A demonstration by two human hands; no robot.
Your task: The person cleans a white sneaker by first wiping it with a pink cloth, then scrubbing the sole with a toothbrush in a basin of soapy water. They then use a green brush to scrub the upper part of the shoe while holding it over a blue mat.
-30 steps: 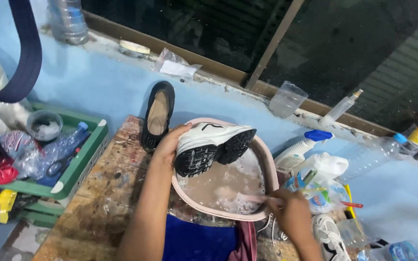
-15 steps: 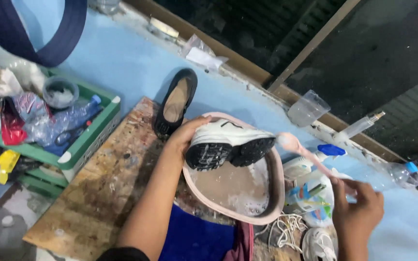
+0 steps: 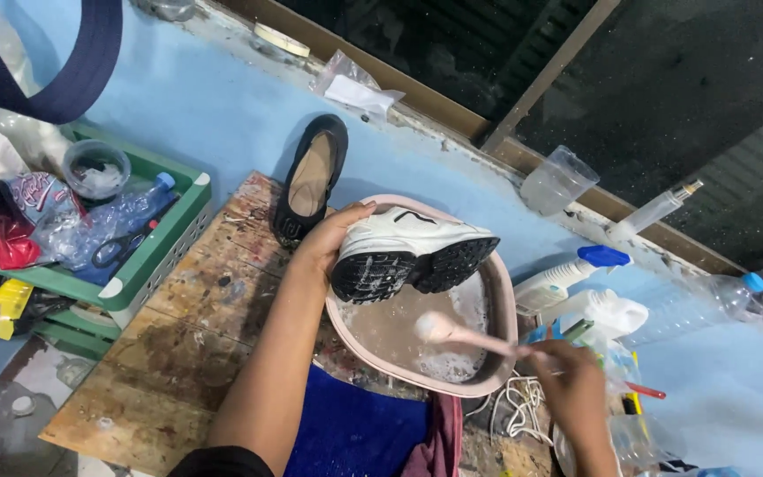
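Left hand (image 3: 328, 243) clamped round the heel of the white mesh sneaker (image 3: 412, 250), sole up over the pink plastic basin (image 3: 498, 311) of soapy water. Right hand (image 3: 571, 389) closed on the pale pink brush (image 3: 470, 336). Best scrubbed low over the basin, sole tilted, short strokes.

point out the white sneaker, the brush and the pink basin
sneaker (image 3: 417, 252), head view, on its white side
brush (image 3: 439, 329), head view, on its head
basin (image 3: 503, 309), head view, on its right rim
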